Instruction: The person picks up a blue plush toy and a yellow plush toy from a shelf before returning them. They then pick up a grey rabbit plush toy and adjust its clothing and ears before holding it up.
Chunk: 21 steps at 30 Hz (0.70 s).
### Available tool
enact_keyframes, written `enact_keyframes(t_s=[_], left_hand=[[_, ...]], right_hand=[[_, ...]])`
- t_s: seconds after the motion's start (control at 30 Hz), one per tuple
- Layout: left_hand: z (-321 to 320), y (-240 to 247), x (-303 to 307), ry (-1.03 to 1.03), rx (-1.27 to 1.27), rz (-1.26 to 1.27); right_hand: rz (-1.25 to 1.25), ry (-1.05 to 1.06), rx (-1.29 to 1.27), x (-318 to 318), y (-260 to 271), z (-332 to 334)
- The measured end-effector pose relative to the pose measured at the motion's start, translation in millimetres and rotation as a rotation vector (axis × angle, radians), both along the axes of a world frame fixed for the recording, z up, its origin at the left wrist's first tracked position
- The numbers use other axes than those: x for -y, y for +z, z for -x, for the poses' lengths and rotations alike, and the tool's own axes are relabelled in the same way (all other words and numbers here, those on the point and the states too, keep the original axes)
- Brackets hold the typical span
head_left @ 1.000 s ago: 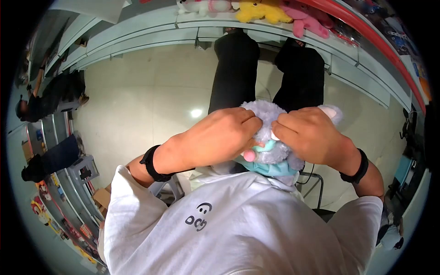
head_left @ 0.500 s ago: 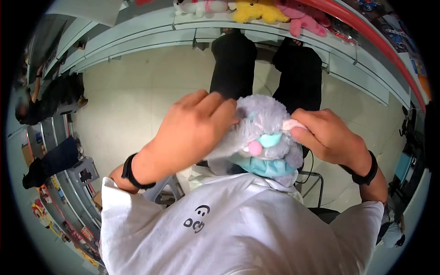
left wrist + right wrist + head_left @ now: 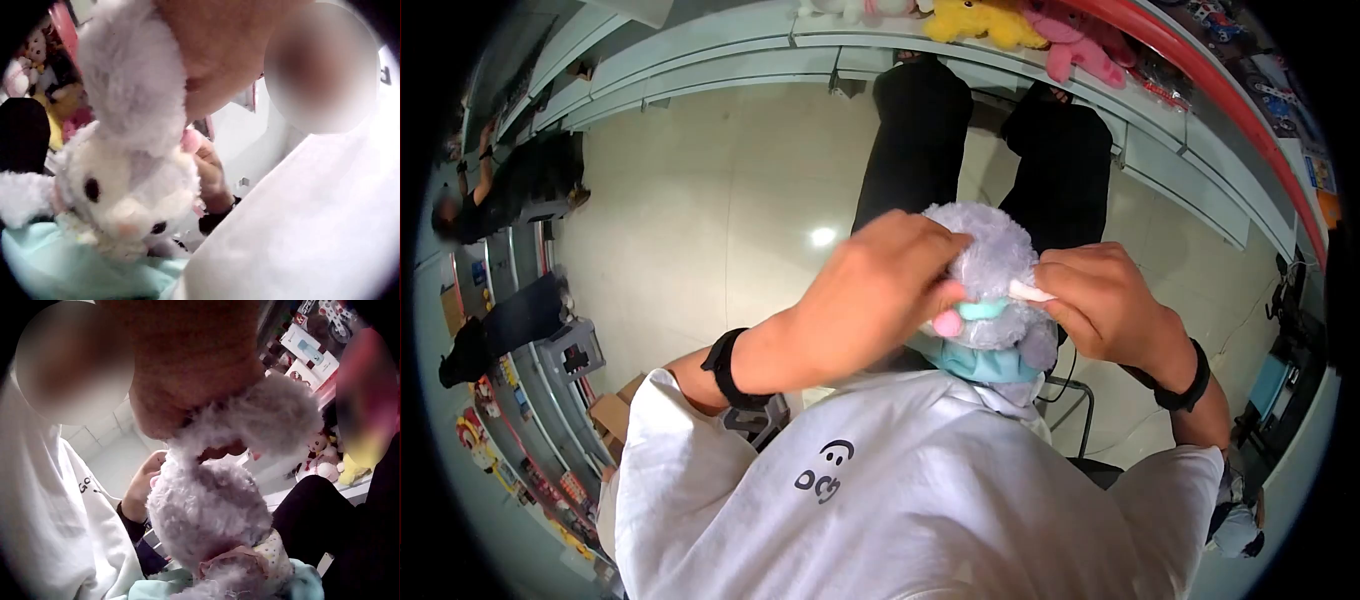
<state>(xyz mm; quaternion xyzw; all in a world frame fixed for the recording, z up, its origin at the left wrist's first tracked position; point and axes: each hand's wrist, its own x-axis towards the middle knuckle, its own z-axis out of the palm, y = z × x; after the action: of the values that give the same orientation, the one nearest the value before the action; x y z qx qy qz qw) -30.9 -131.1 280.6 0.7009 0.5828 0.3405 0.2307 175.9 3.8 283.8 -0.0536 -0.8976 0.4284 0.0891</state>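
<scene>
A fluffy lilac plush [image 3: 990, 240] with long ears and a teal garment [image 3: 990, 362] is held at the lap. Its pale face [image 3: 119, 187], with dark eyes, shows in the left wrist view. The left hand [image 3: 880, 290] grips one ear near the head's side, beside a pink ball [image 3: 947, 323] and a teal piece [image 3: 983, 309]. On the other side, the right hand [image 3: 1105, 300] pinches the base of the other ear [image 3: 1028, 291], whose fluffy length [image 3: 269, 419] hangs past the hand in the right wrist view. Fingertips are partly hidden by fur.
Yellow [image 3: 985, 22] and pink [image 3: 1080, 50] plush toys lie on the shelf in front. Shelves with goods [image 3: 530, 400] stand at the left, near a grey stool [image 3: 570, 350] and a cardboard box [image 3: 612, 412]. Another person [image 3: 510, 190] is at the far left.
Half a second ago the left hand was farther left, drawing an ear outward; now it is back close to the plush's head. The right hand keeps its grip at the other ear.
</scene>
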Motion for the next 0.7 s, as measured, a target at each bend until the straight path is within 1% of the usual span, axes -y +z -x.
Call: enact_keyframes(t_s=[0.07,0.1,0.13,0.17,0.23,0.33,0.4,0.47,0.63,0.7], left_hand=[[4,-5,7,0.033,0.005,-0.012],[5,-9,9,0.061,0.010,-0.027],[3,-15,10,0.053,-0.018,-0.130],[0,-14,10,0.051,-0.015,-0.126],[-5,-11,11,0.027,-0.126,-0.208],[-3,-11,10,0.000,-0.187,-0.203],[-1,-8,6,-0.007,-0.154,-0.178],[2,-7,4,-0.020,-0.119,-0.149],[12,-6,1,-0.123,-0.039,-0.056],[10,-8,1,-0.120,-0.032,-0.062]], right_hand=[[-0.093,0.013,-0.048,-1,1,0],[-0.094,0.012,-0.050,-1,1,0],[-0.083,0.020,-0.067,-1,0,1],[-0.070,0.028,-0.081,0,0,1],[-0.082,0.040,-0.071,0,-2,0],[-0.087,0.060,-0.094,6,-7,1],[-0.084,0.061,-0.127,13,-9,3],[-0.092,-0.043,-0.112,20,-10,2],[-0.132,-0.103,-0.097,20,-7,3],[-0.150,-0.129,-0.088,18,-6,2]])
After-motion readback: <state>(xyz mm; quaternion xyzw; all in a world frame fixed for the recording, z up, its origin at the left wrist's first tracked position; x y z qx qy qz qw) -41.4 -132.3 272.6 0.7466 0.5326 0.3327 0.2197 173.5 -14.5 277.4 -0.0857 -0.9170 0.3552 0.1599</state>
